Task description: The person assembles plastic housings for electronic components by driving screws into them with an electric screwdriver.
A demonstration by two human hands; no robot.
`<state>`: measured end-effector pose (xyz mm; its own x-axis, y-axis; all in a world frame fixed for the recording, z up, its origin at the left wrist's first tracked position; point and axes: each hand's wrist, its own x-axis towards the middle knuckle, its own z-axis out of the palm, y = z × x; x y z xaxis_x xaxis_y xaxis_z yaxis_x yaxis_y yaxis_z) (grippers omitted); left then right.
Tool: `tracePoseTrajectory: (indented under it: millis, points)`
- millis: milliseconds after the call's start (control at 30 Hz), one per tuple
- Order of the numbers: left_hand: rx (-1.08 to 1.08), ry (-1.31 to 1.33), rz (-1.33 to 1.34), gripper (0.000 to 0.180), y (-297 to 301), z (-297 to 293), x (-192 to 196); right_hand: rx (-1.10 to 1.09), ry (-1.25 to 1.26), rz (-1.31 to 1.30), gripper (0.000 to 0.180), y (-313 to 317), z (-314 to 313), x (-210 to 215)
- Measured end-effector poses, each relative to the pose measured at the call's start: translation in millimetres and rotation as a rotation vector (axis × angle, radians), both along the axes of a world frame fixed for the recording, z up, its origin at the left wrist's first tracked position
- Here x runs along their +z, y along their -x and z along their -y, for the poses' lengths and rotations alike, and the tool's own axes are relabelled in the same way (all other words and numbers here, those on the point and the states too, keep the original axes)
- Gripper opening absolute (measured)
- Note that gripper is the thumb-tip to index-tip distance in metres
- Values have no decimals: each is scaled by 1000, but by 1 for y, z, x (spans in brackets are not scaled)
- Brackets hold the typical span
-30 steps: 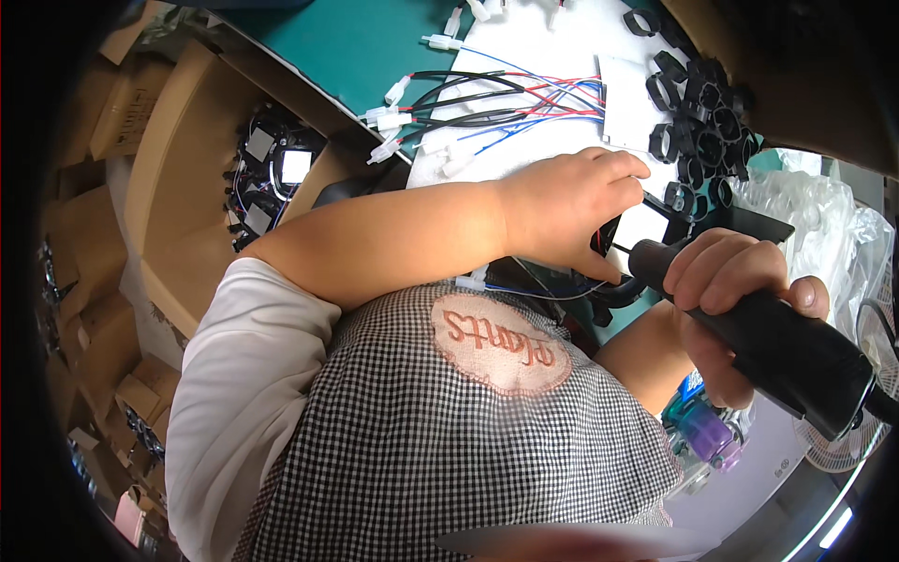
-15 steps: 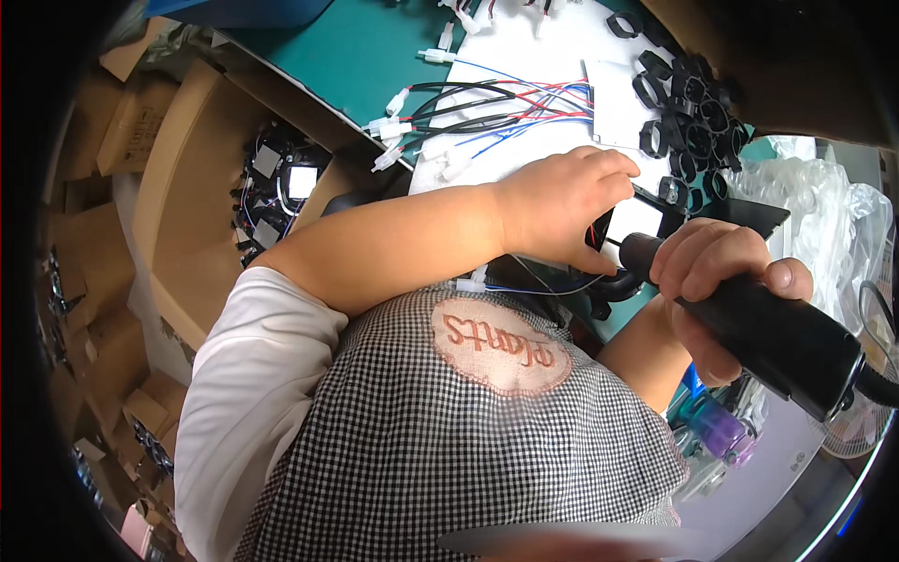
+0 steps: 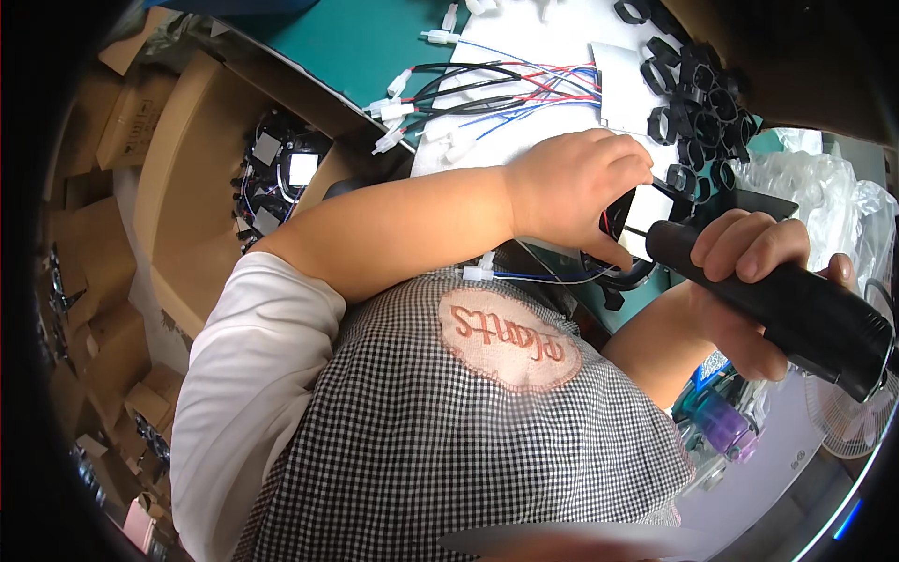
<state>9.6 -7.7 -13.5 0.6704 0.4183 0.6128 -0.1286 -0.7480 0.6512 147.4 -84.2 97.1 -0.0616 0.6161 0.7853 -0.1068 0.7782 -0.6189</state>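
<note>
My right hand (image 3: 740, 281) is wrapped round a black electric screwdriver (image 3: 815, 318), its thin bit pointing left. The bit's tip lies over a small black device with a white square face (image 3: 648, 211); whether it touches a screw cannot be made out. My left hand (image 3: 582, 187) grips that device from the left, thumb at the near edge and fingers at the far edge. A black band or cable curves under the device near my thumb. From its near side a blue and white lead runs left to a white connector (image 3: 479, 272) by my apron.
A white sheet (image 3: 506, 150) on the green table (image 3: 328, 47) bears wired leads (image 3: 506, 80) with white plugs. Several black rings (image 3: 698, 103) are heaped at the far right, beside clear plastic bags (image 3: 815, 192). A cardboard box (image 3: 183, 187) of wired parts stands left; a fan (image 3: 847, 417) stands right.
The screwdriver and my right hand have shifted right. My left hand, with the device, has moved slightly right and away from me. The whole view has shifted a little.
</note>
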Motion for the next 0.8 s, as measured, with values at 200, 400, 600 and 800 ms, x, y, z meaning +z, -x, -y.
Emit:
tracePoseTrajectory:
  millis: [200, 400, 600, 800]
  points:
    - [37, -6, -44, 69, 6, -7, -3, 83, 52, 134, 87, 0, -13, -3]
    - [-84, 116, -145, 68, 4, -2, 6, 39, 115, -74, 69, 9, -8, -6]
    - [-115, 83, -114, 72, 7, 4, 6, 55, 31, -32, 88, 12, -7, -10]
    - [-85, 62, -100, 72, 8, 3, -1, -33, 41, -65, 84, 15, -3, -14]
